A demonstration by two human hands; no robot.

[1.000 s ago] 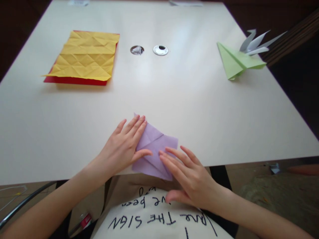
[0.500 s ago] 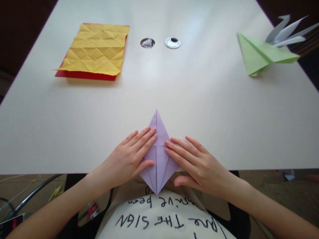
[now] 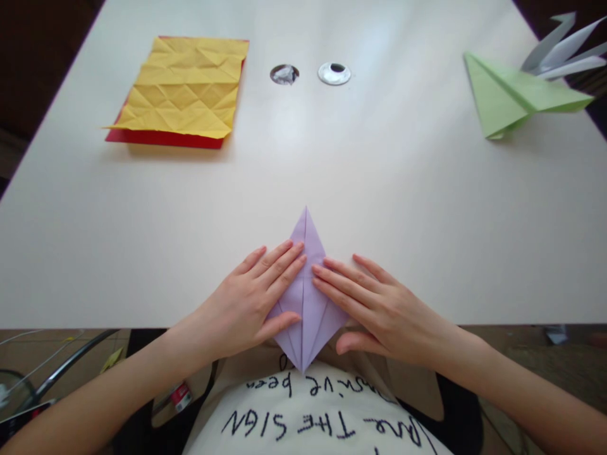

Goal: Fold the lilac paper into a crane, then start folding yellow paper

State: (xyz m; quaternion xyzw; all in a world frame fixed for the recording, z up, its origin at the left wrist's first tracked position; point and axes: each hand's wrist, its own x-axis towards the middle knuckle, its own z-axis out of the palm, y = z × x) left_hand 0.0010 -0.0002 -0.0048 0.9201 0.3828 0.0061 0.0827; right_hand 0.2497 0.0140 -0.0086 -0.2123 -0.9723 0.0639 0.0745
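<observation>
A purple sheet of origami paper (image 3: 310, 303), folded into a long diamond with a centre seam, lies at the table's front edge, its near point sticking out past the edge toward my shirt. My left hand (image 3: 258, 291) rests flat on its left half, fingers stretched and the thumb lying apart on the lower part. On the right side, my right hand (image 3: 374, 306) lays its fingertips over the paper's edge, with the fingers extended and the thumb off the paper. Both hands press from above without gripping. The paper's outer left and right corners are partly hidden under them.
On the white table (image 3: 156, 234), creased yellow paper (image 3: 184, 85) lies over a red sheet (image 3: 165, 138) at the back left. A hole (image 3: 284, 74) and a round silver cover (image 3: 334, 74) are at back centre. A green paper plane (image 3: 521, 98) and a grey paper crane (image 3: 564, 50) sit back right.
The view has shifted a little, so things appear slightly moved. Both hands stay flat on the purple paper, with almost the same placement.
</observation>
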